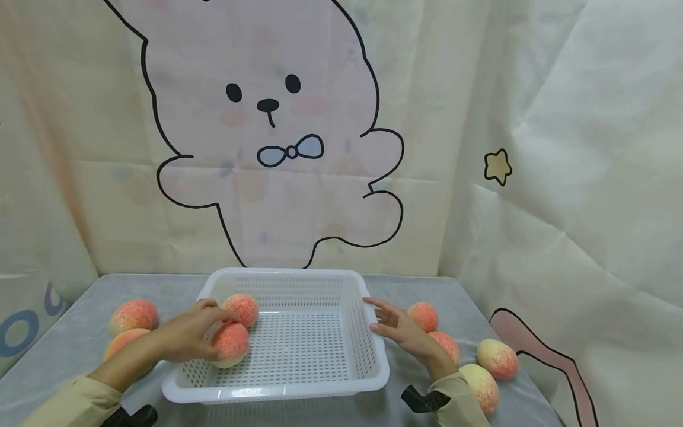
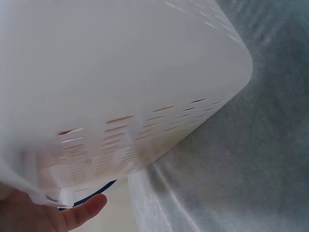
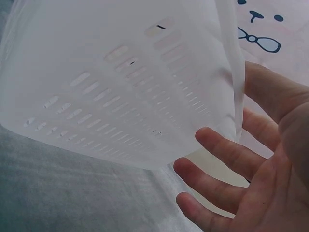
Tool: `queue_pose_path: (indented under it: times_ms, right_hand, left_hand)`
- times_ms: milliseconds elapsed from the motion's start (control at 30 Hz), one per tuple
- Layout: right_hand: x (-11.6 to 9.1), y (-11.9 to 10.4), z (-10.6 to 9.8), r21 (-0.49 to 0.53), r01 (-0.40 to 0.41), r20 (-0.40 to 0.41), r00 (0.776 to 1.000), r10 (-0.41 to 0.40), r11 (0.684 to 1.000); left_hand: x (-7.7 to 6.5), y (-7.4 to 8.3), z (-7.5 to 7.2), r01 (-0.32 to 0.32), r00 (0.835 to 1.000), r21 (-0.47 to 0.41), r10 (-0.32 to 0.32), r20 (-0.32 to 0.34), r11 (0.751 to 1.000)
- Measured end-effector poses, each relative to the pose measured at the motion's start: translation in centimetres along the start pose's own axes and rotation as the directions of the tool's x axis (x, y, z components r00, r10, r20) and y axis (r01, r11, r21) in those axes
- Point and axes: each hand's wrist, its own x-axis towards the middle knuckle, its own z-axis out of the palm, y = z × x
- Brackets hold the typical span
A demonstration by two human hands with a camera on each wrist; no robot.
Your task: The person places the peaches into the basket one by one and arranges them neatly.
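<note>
In our white basket point(image 1: 299, 350) on the tabletop point(image 1: 181, 290) lie a far peach point(image 1: 245, 308) and a near peach point(image 1: 232, 346), which our left hand point(image 1: 187, 333) pinches; our right hand point(image 1: 402, 332), fingers loosely spread, touches the rim point(image 1: 380, 354).

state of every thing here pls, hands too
basket: upright on cloth, partly filled
front peach: in basket, held by left hand
rear peach: in basket
left peaches: two, outside basket, one partly hidden
right peaches: four, outside basket
left hand: gripping front peach
right hand: fingers spread, at basket's rim
cloth: spread out
backdrop: hung, creased
</note>
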Motion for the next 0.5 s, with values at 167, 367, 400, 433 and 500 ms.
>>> queue_pose_path:
  times_ms: [167,367,400,433,500]
  right_hand:
    - [0.00,0.06,-0.05,-0.002,0.002,-0.001,1.000,-0.002,1.000]
    - [-0.02,0.02,-0.05,-0.009,-0.004,-0.009,1.000,0.003,1.000]
    - [-0.01,0.01,-0.02,-0.009,-0.010,-0.013,1.000,0.010,1.000]
    - [0.00,0.02,0.00,-0.009,-0.013,-0.014,1.000,0.013,1.000]
    - [0.00,0.00,0.03,-0.008,-0.016,-0.013,1.000,0.016,1.000]
  left_hand:
    - [0.02,-0.11,-0.02,-0.016,1.000,-0.011,0.016,0.000,1.000]
    - [0.02,-0.12,-0.07,-0.023,1.000,-0.014,0.023,0.004,1.000]
    - [-0.01,-0.10,-0.09,-0.018,1.000,-0.017,0.018,0.005,1.000]
    - [-0.02,-0.10,-0.12,-0.015,1.000,-0.019,0.015,0.006,1.000]
    - [-0.07,-0.10,-0.15,-0.006,1.000,-0.029,0.006,0.010,1.000]
